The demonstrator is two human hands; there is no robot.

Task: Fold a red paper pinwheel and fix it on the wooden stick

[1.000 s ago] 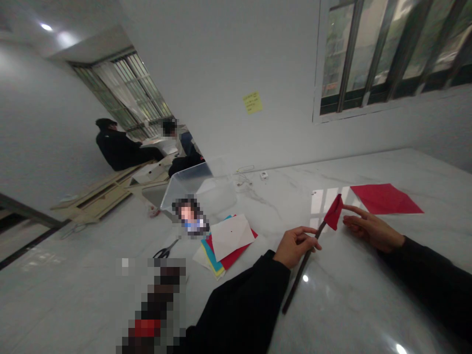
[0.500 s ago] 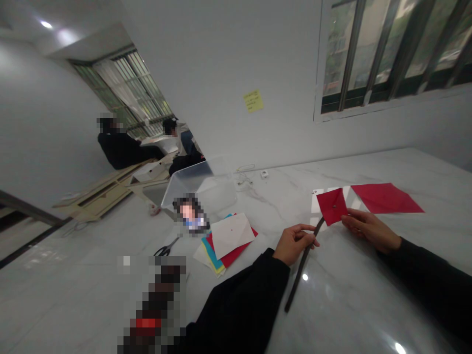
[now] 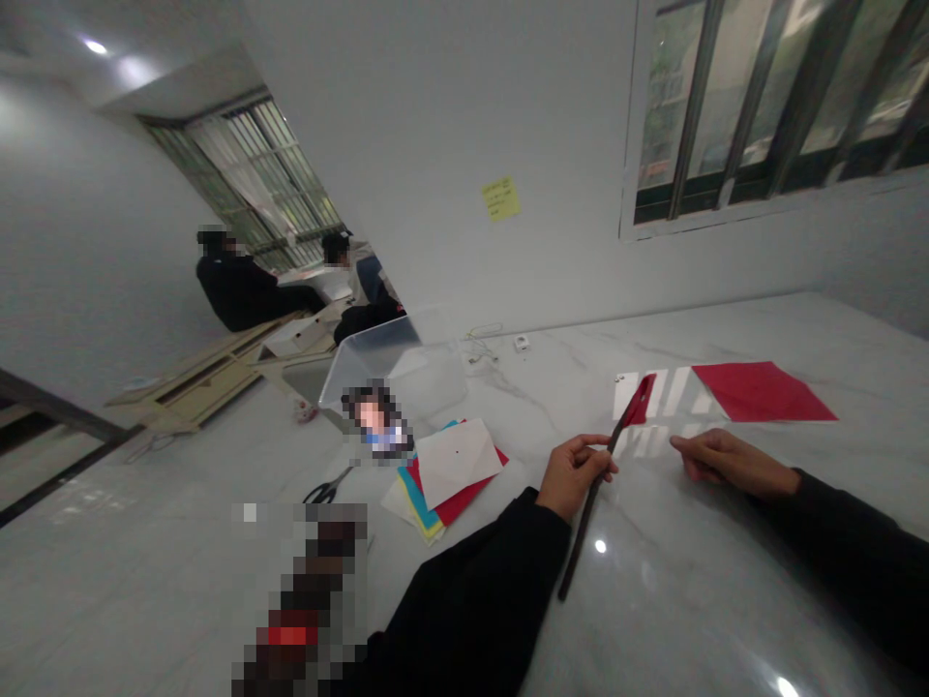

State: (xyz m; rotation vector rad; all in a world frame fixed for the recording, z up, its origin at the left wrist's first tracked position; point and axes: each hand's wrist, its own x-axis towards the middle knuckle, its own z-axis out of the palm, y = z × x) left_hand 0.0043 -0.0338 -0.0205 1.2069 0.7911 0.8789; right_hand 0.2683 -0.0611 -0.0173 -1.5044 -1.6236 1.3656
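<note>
the left hand point(image 3: 575, 475) grips a dark stick point(image 3: 577, 552) tipped with red paper point(image 3: 640, 401); the right hand point(image 3: 726, 463) is open nearby.

1. A red paper sheet point(image 3: 762, 391) lies flat on the marble table point(image 3: 689, 629), right of the frame.
2. A stack of coloured paper point(image 3: 456, 465), white on top over red, teal and yellow, sits at centre.
3. Black-handled scissors point(image 3: 326, 494) lie just left of the stack.
4. A clear plastic box point(image 3: 392, 378) stands behind the stack, with a pixelated object point(image 3: 377, 421) in front of it.
5. A pixelated bottle-shaped object point(image 3: 305, 600) stands at lower centre.
6. Two seated people point(image 3: 239, 290) are at upper left, below a barred window point(image 3: 247, 184).
7. A yellow sticky note point(image 3: 500, 198) is on the wall point(image 3: 406, 116), left of another window point(image 3: 747, 97) at upper right.
</note>
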